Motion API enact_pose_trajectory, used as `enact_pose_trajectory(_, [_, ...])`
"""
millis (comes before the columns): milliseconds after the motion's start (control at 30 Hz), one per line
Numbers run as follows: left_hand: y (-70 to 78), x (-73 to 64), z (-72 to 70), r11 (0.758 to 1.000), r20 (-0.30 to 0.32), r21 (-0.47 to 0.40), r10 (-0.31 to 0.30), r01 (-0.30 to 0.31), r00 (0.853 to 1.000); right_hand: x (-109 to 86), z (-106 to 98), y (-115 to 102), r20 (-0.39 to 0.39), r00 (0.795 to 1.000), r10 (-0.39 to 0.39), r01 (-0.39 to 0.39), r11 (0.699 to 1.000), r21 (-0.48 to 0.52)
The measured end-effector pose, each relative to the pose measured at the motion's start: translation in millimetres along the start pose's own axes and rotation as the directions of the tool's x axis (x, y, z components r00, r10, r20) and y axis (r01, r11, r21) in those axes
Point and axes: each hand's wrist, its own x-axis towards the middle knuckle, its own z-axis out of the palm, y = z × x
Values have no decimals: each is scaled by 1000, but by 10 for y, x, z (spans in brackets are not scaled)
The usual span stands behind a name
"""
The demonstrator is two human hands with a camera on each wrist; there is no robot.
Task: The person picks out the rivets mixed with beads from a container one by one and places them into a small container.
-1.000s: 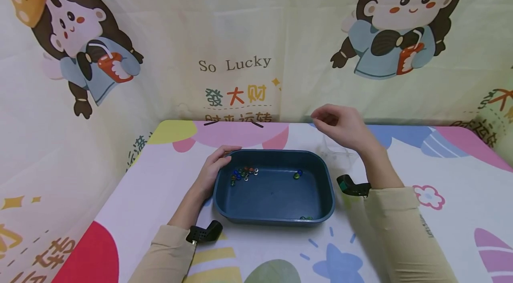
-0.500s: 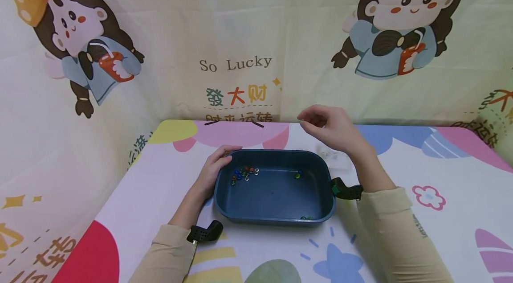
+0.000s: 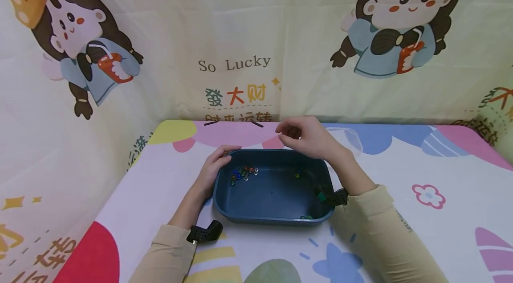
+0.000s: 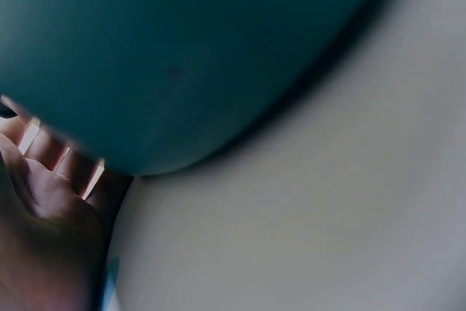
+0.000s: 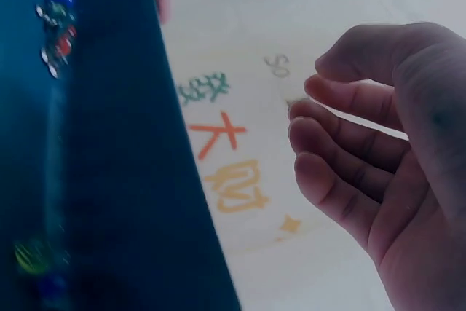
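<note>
A dark blue plastic basin stands on the table with several glass marbles clustered at its back left. Two more marbles lie toward the right, and a few sit by the front right wall. My left hand holds the basin's left end, thumb over the rim and fingers along the outside. In the left wrist view its palm is beside the basin wall. My right hand hovers at the back right rim, fingers loosely curved; the right wrist view shows a gap between thumb and fingers and nothing held.
A clear plastic container stands behind the right forearm, partly hidden by it. The table's patterned cloth surrounds the basin. A printed curtain hangs behind the table's back edge. Black wrist cameras sit on both wrists.
My right hand has moved left and slightly down in the head view, from beyond the basin's right end to its back rim. The left hand and basin have stayed put.
</note>
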Motion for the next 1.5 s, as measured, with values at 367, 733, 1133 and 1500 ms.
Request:
enact_pose_trajectory(367, [-14, 1, -4, 1000, -3, 5, -6, 6, 1000, 76, 277, -38, 71, 994, -89, 89, 996, 3])
enact_pose_trajectory(733, [20, -1, -4, 1000, -24, 1, -3, 3, 1000, 128, 408, -31, 118, 971, -209, 209, 978, 11])
enact_pose_trajectory(1133, [12, 5, 36, 1000, -25, -3, -3, 3, 1000, 96, 466, -13, 185, 955, -233, 244, 969, -39])
enact_pose_trajectory(1500, [-12, 7, 21, 1000, -10, -13, -2, 2, 1000, 129, 630, -18, 305, 923, -234, 285, 949, -132])
